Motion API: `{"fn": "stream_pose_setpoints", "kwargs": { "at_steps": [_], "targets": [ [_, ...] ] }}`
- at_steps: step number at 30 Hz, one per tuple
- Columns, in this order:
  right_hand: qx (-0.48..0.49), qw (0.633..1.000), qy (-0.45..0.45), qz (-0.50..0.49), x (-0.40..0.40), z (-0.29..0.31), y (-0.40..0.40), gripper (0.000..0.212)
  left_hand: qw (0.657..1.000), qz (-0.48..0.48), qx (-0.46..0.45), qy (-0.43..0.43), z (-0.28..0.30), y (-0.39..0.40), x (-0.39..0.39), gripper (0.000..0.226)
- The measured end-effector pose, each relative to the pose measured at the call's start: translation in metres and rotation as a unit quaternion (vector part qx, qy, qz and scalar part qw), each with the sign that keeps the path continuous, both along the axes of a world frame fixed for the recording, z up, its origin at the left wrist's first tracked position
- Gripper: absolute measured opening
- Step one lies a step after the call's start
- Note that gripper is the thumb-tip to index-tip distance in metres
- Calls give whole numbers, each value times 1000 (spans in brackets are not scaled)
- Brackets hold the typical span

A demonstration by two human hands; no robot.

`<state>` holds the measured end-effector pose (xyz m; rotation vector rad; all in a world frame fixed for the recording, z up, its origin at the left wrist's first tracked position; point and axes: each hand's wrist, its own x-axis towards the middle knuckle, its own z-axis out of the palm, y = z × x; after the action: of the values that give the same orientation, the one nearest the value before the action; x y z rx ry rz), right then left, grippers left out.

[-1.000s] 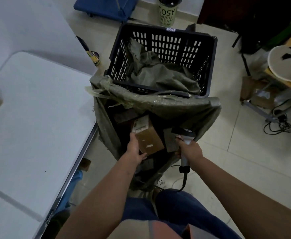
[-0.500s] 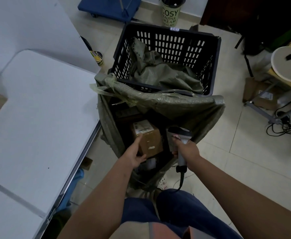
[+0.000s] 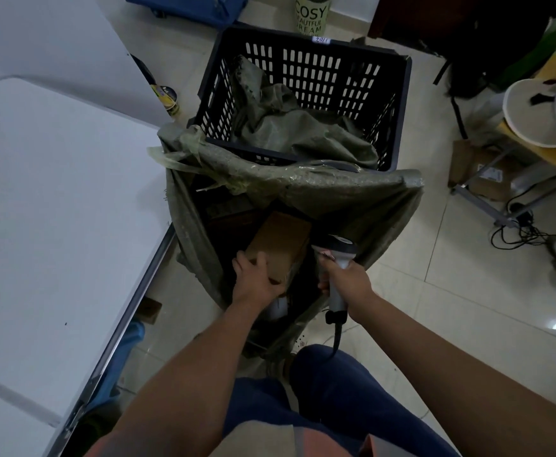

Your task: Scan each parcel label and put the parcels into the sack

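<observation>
A green woven sack (image 3: pixel 303 183) stands open on the floor in front of my knees. Inside its mouth a brown cardboard parcel (image 3: pixel 283 242) lies tilted, plain side up, no label showing. My left hand (image 3: pixel 256 282) grips the parcel's near corner, fingers curled over the edge. My right hand (image 3: pixel 345 282) holds a grey barcode scanner (image 3: pixel 336 252) by its handle, the scanner's head over the sack's right side. Other dark parcels deeper in the sack are hard to make out.
Behind the sack stands a black slatted crate (image 3: pixel 306 64) holding a crumpled green sack. A white table (image 3: pixel 55 209) fills the left. Cables (image 3: pixel 530 225), a metal frame and a cardboard box (image 3: pixel 477 173) lie on the tiled floor at right.
The parcel has turned over: its white label showed before, now a plain brown face is up. My left hand went from touching its side to gripping its near corner.
</observation>
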<state>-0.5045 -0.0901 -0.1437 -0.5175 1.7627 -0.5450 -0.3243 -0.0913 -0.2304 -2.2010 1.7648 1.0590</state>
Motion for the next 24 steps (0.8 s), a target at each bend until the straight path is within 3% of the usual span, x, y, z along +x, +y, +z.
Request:
{"fn": "stream_pose_setpoints", "kwargs": {
  "at_steps": [3,7,12,21,24],
  "targets": [
    [1,1000,-9,1,3,-2,-1,20,997,-52,-37,-31,-6,-8,10,73],
    [-3,1000,-6,7,7,-5,-1,20,995,-49,27,-80,-16,-13,17,64],
    [3,1000,-19,19,18,-6,-4,21,998,-33,53,4,-17,-14,23,70],
    [-7,999,-12,51,64,14,-14,35,995,-34,-48,86,21,-10,68,67],
    [-21,997,-11,74,93,30,-20,27,992,-44,-80,87,41,-6,101,63]
  ]
}}
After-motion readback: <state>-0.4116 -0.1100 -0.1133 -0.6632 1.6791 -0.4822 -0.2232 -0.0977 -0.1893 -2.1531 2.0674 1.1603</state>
